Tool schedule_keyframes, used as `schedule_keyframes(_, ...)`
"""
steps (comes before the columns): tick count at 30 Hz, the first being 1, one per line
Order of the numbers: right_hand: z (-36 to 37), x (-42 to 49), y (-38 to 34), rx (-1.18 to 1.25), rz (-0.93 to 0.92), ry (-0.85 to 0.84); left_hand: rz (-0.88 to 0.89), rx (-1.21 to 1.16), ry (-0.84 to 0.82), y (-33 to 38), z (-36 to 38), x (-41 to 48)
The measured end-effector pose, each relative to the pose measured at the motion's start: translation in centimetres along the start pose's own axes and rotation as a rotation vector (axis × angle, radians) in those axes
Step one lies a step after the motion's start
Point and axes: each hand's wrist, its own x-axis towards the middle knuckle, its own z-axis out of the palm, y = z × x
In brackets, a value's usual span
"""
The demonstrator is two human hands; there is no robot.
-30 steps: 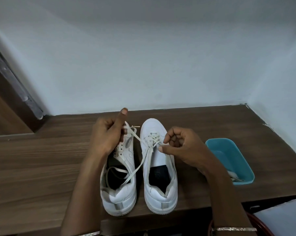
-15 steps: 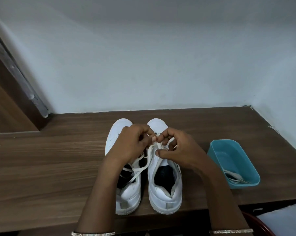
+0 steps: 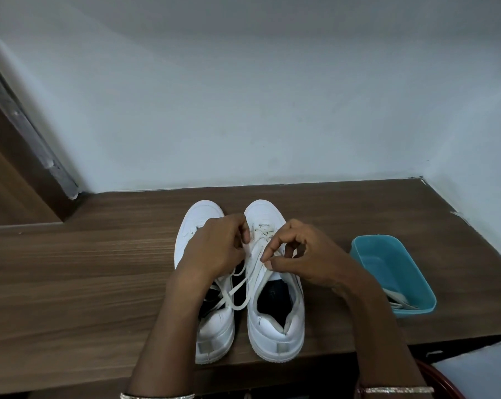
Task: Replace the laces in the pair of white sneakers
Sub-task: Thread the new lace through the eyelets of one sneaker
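Note:
Two white sneakers stand side by side, toes toward the wall: the left sneaker point(image 3: 193, 226) and the right sneaker point(image 3: 275, 329). A cream lace point(image 3: 237, 286) is threaded through the right sneaker's front eyelets, and its loose ends trail over the left shoe's opening. My left hand point(image 3: 214, 249) covers the left sneaker's tongue, fingers curled round the lace near the right shoe's eyelets. My right hand point(image 3: 301, 254) pinches the lace between thumb and forefinger over the right sneaker's tongue.
A teal plastic tub point(image 3: 393, 272) with several folded laces inside sits to the right of the shoes. The wooden shelf point(image 3: 85, 269) ends at a front edge just behind the heels. White walls close the back and right.
My left hand has come down from a raised pull to the right sneaker's eyelets, beside my right hand. The lace that stretched taut to the left now lies slack.

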Motion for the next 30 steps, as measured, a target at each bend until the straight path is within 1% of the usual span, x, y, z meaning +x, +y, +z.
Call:
schedule_keyframes(2,0.0,0.0,0.0,-0.005,-0.004,-0.006,0.004,0.019,0.012,0.0,-0.1,0.0)
schedule_keyframes(6,0.0,0.0,-0.1,0.004,-0.009,0.002,0.003,-0.063,-0.118,0.4,-0.6,-0.2)
schedule_keyframes(11,-0.2,-0.1,0.2,0.045,-0.002,0.007,-0.097,0.019,-0.162,0.5,-0.3,-0.3)
schedule_keyframes(13,-0.3,-0.2,0.5,0.087,0.017,0.0,-0.123,0.008,-0.195,0.3,-0.3,-0.2)
schedule_keyframes(18,-0.6,-0.5,0.5,0.225,0.081,0.009,-0.161,-0.122,-0.259,0.3,-0.8,-0.4)
schedule_keyframes(20,-0.6,-0.5,0.6,0.24,0.096,0.023,-0.187,-0.201,-0.279,0.1,-0.7,-0.4)
schedule_keyframes(23,-0.6,-0.5,0.6,0.249,0.109,0.032,-0.198,-0.245,-0.37,0.4,-0.8,-0.6)
schedule_keyframes(28,-0.8,-0.9,0.7,0.263,0.113,0.065,-0.234,-0.249,-0.35,0.3,-2.0,-1.0)
schedule_keyframes(30,-0.9,-1.0,0.7,0.259,0.118,0.063,-0.245,-0.341,-0.367,0.1,-2.5,-1.2)
